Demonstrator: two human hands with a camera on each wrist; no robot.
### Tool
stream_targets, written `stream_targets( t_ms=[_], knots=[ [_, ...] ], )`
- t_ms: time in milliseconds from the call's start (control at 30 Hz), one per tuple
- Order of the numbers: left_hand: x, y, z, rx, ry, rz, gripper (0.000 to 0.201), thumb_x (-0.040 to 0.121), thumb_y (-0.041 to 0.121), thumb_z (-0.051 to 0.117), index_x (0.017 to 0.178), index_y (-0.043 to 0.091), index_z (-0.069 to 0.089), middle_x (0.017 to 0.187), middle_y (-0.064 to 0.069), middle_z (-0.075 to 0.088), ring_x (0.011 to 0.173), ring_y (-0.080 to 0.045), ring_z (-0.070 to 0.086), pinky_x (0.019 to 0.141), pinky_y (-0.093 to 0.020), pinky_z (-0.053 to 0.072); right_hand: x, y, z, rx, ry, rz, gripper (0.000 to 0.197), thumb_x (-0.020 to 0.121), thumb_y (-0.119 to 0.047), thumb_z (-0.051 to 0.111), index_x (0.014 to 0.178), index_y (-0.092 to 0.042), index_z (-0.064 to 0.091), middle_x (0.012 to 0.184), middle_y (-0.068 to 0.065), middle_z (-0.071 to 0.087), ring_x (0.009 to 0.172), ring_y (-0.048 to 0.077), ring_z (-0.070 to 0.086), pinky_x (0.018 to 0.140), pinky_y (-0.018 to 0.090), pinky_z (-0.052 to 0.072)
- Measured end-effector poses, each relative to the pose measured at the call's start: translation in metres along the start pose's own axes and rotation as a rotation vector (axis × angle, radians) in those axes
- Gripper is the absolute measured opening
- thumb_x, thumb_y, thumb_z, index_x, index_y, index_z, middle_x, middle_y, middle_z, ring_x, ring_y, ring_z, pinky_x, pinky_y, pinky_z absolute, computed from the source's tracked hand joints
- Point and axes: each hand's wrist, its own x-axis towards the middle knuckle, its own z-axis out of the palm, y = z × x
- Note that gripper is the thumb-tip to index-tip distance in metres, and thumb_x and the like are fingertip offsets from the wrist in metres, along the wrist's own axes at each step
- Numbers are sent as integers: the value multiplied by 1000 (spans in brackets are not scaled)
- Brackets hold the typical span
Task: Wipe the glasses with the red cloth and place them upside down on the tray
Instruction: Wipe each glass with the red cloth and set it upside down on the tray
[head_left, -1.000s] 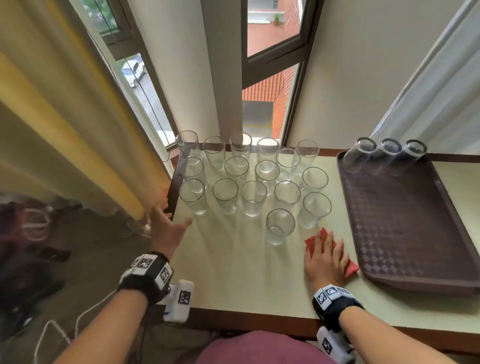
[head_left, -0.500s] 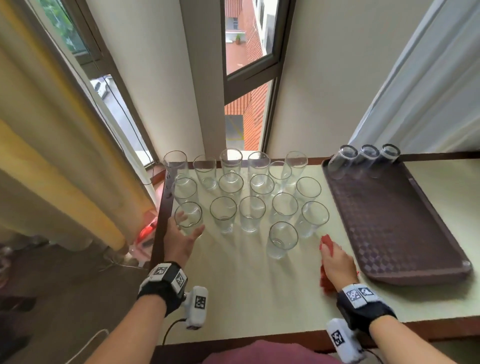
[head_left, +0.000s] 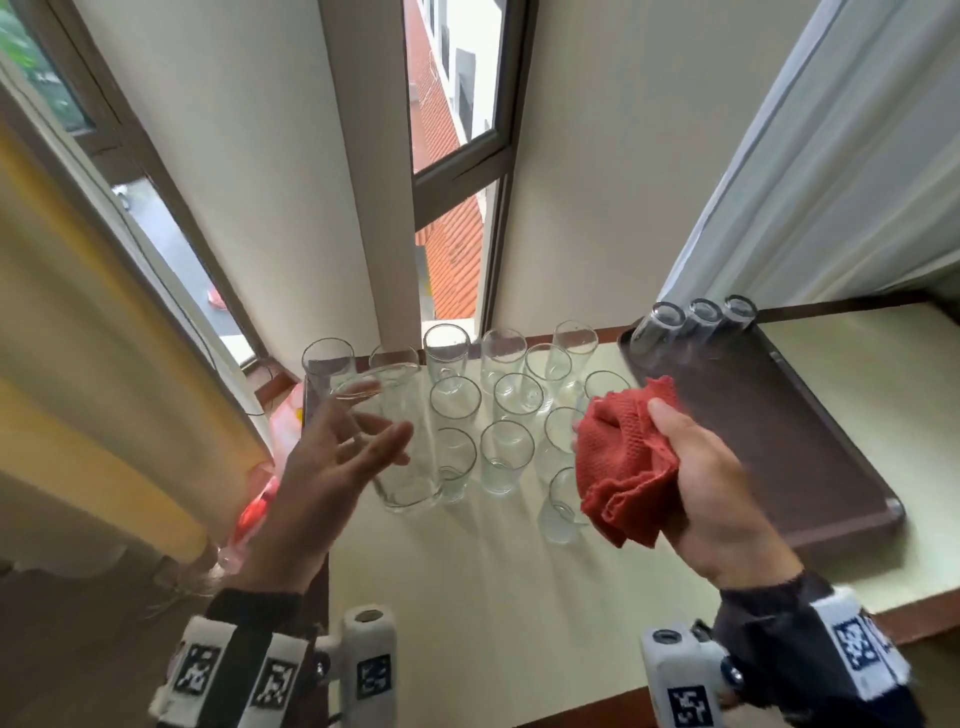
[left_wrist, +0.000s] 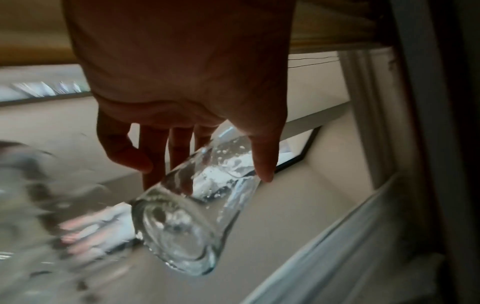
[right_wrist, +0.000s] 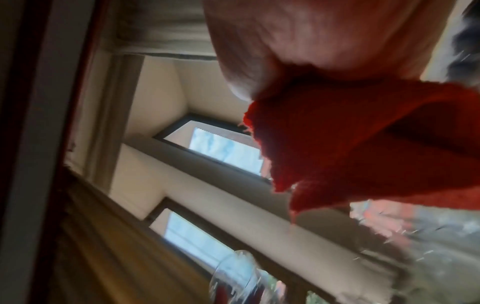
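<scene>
My left hand (head_left: 363, 436) grips a clear glass (head_left: 400, 457) round its side and holds it tilted above the table, left of the cluster. In the left wrist view the fingers (left_wrist: 179, 152) wrap the glass (left_wrist: 187, 222), its thick base facing the camera. My right hand (head_left: 675, 457) clutches the bunched red cloth (head_left: 623, 457) in the air, just right of the held glass; the cloth (right_wrist: 350, 154) fills the right wrist view. Several upright glasses (head_left: 506, 454) stand on the table. Three glasses (head_left: 698, 325) stand upside down at the far left corner of the brown tray (head_left: 810, 467).
The pale table (head_left: 493, 597) runs along a window wall. A yellow curtain (head_left: 104, 389) hangs at the left and a white curtain (head_left: 831, 156) at the right. A red object (head_left: 254, 509) lies beyond the table's left edge.
My left hand has taken the front left glass and lifted it off the table. My right hand has gathered the cloth from the table and raised it towards the glass.
</scene>
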Motion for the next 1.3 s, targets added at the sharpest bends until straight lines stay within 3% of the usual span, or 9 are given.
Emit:
stream_targets(
  t_ms=[100, 400, 533, 767, 867, 967, 1133, 1233, 1300],
  knots=[
    [8, 13, 16, -98, -21, 90, 102, 51, 85, 70, 132, 29, 44, 99, -10, 71, 84, -19, 73, 73, -21, 55, -8, 2, 48, 46, -169, -49, 52, 92, -39, 49, 126, -1, 60, 121, 26, 66, 116, 43, 62, 102, 58, 46],
    [-1, -12, 38, -226, 104, 65, 71, 79, 66, 55, 140, 34, 38, 105, -6, 63, 91, -16, 66, 80, -23, 54, -13, 48, 108, -369, -381, -160, 58, 93, -63, 40, 140, -30, 45, 128, 2, 64, 109, 10, 67, 83, 26, 58],
    [-8, -14, 36, -325, 41, -40, 56, 93, 55, 52, 141, 32, 35, 111, 9, 61, 98, 5, 65, 79, -15, 51, -9, 63, 129, -520, -439, -282, 72, 82, -70, 35, 149, -55, 13, 155, -3, 39, 133, 20, 51, 105, 42, 48],
    [-15, -14, 28, -415, -27, -143, 34, 95, 49, 42, 127, 37, 47, 106, 34, 67, 104, 14, 61, 78, -13, 51, 6, 70, 148, -514, -307, -434, 64, 76, -73, 37, 127, -35, 46, 97, -8, 70, 94, 16, 72, 87, 43, 60],
    [-17, -18, 26, -377, 48, -112, 40, 99, 48, 41, 134, 30, 49, 121, 16, 66, 114, 2, 61, 84, -13, 51, 2, 77, 151, -562, -310, -470, 46, 88, -69, 35, 121, -39, 45, 95, -15, 68, 91, 11, 71, 81, 38, 60],
    [-17, -18, 21, -394, 131, -82, 56, 99, 55, 41, 147, 26, 39, 137, 3, 59, 123, -8, 60, 100, -28, 52, -6, 87, 147, -644, -389, -503, 69, 86, -78, 33, 143, -41, 27, 105, -14, 64, 98, 11, 68, 83, 42, 60],
    [-19, -8, 16, -402, 181, -23, 58, 96, 47, 37, 149, 23, 31, 110, 14, 73, 104, -5, 69, 90, -27, 56, -17, 96, 140, -611, -469, -505, 69, 94, -62, 28, 155, -42, 4, 130, -39, 50, 124, 2, 55, 103, 41, 50],
    [-21, -4, 19, -405, 144, -4, 50, 94, 40, 41, 142, 27, 32, 104, 16, 73, 96, 1, 70, 73, -15, 55, -7, 86, 149, -499, -422, -470, 57, 97, -52, 31, 153, -42, 20, 111, -17, 65, 104, 18, 68, 89, 44, 58],
    [-19, -6, 20, -326, 166, -1, 44, 96, 53, 49, 135, 42, 33, 117, 10, 63, 108, -2, 64, 83, -21, 56, -1, 77, 155, -434, -380, -405, 37, 94, -57, 35, 130, -58, 42, 104, 0, 68, 96, 29, 70, 84, 54, 58]
  ],
)
